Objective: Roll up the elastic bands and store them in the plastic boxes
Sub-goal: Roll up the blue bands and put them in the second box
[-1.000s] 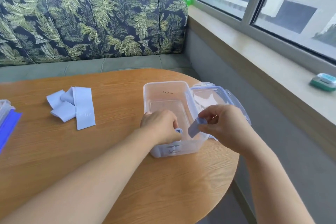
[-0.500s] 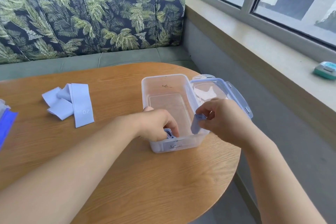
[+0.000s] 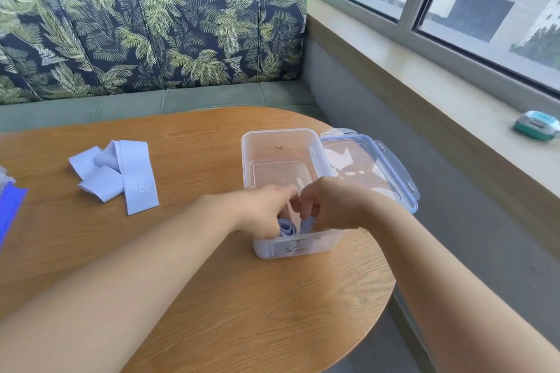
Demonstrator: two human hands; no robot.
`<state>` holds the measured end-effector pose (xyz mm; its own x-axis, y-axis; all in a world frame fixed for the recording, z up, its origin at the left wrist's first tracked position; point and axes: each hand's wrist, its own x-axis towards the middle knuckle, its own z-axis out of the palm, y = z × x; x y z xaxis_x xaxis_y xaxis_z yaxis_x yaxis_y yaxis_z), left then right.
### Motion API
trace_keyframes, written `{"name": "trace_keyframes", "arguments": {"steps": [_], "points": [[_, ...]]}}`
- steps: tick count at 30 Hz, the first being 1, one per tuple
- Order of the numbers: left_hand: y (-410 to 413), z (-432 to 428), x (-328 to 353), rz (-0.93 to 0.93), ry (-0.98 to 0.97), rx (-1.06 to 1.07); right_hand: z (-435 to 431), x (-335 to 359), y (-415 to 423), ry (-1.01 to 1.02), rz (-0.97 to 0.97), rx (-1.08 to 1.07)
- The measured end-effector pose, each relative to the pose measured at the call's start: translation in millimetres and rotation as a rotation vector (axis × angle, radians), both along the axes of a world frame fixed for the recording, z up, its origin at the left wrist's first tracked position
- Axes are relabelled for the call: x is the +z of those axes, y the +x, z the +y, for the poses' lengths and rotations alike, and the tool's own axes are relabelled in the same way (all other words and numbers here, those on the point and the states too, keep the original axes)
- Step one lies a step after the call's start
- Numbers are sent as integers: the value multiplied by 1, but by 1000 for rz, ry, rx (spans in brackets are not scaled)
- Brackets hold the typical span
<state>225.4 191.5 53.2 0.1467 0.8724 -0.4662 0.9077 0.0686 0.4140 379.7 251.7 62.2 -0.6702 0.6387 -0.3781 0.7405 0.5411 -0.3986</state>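
l grip [image 3: 263, 215], r grip [image 3: 336, 206] on rolled bands [image 3: 286, 228], prob. 2, in box [image 3: 281, 157]

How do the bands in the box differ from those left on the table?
The rolled bands sit coiled inside the plastic box; the loose bands lie flat, overlapping, on the table. The left hand and right hand grip the rolled bands; the loose bands lie untouched. Both are pale blue.
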Motion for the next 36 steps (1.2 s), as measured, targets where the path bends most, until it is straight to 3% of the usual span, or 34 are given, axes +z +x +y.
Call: {"name": "trace_keyframes", "arguments": {"steps": [9, 16, 22, 36], "points": [[0, 4, 6, -178, -61, 79, 5, 2, -6, -89, -58, 60], [2, 5, -4, -191, -21, 113, 5, 2, -5, -124, -2, 91], [0, 9, -8, -195, -49, 120, 13, 4, -1, -289, 58, 7], [8, 14, -15, -184, 25, 276, 3, 0, 4, -6, 57, -43]]}}
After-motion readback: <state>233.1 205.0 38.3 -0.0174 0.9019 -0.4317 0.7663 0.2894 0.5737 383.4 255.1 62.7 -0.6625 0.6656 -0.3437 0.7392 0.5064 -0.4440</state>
